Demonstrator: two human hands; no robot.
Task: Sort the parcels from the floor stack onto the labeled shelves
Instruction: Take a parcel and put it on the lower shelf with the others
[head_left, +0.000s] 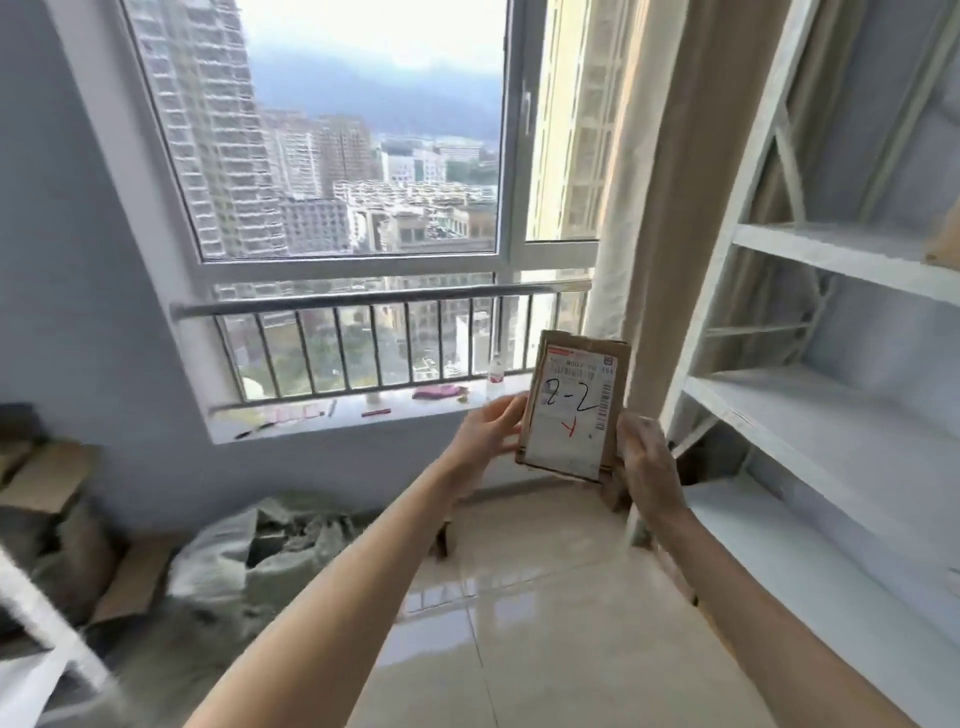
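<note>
A: Status on the parcel?

B: You've got the small flat brown cardboard parcel (571, 405) with the white label marked "2-2" upright at chest height, in front of the windowsill.

A: Grip?

B: Your left hand (485, 431) pinches its 9 o'clock edge, fingers curled. Your right hand (647, 462) wraps the 3 o'clock edge.

A: Surroundings?

B: White metal shelving unit (810, 410) at 3 o'clock, beige curtain (660, 208) at 1, loose cardboard pile (47, 483) at 9.

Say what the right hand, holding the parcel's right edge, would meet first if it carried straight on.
Probably the beige curtain beyond the right hand, beside the white shelf's post; depth is unclear.
</note>
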